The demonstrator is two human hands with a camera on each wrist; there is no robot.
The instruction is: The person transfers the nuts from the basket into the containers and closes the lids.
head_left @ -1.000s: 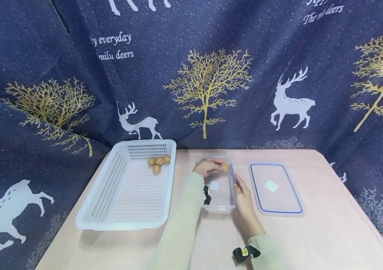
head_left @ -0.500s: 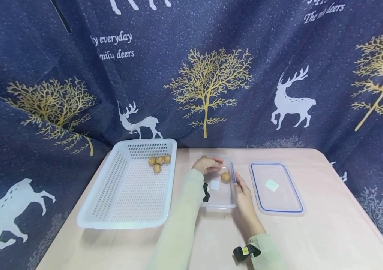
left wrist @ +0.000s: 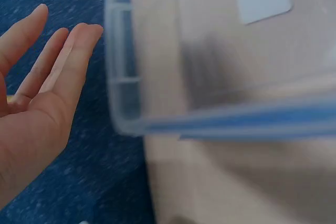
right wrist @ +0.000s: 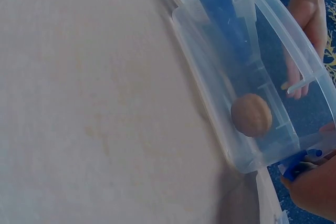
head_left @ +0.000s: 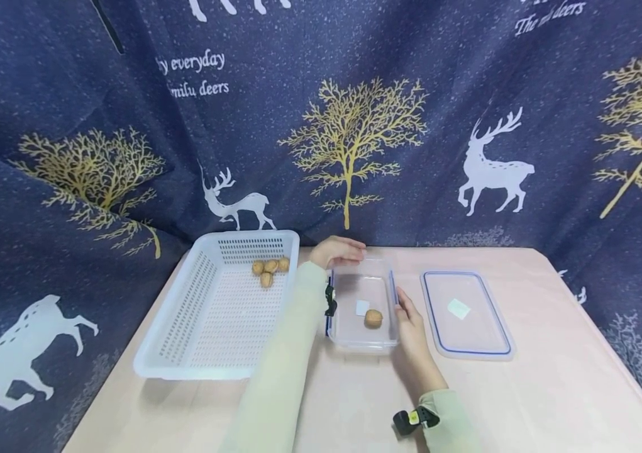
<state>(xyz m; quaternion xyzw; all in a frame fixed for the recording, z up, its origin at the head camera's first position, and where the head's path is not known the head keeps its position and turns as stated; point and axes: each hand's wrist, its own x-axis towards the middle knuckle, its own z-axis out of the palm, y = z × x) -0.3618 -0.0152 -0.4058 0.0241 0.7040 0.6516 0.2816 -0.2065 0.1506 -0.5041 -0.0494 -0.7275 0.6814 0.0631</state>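
Note:
A single walnut (head_left: 373, 319) lies inside the clear plastic container (head_left: 361, 344), near its front right; it is also visible through the container wall in the right wrist view (right wrist: 251, 115). My left hand (head_left: 337, 251) is held just past the container's back left corner. Its fingers are extended with nothing in them, as the left wrist view of the hand (left wrist: 44, 93) confirms. On the container's right side, my right hand (head_left: 413, 324) holds the wall by the blue-edged latch flap; some of its fingers are hidden.
A white perforated basket (head_left: 153, 371) stands at the left, with several walnuts (head_left: 266, 279) in its back right corner. To the right lies a flat clear lid (head_left: 485, 321) with a blue seal. A dark printed cloth (head_left: 388, 50) hangs behind the table (head_left: 570, 377).
My left hand let go of the walnut, which rolled toward the front of the container. That hand then moved back and left, out of the container. My right hand stayed in place.

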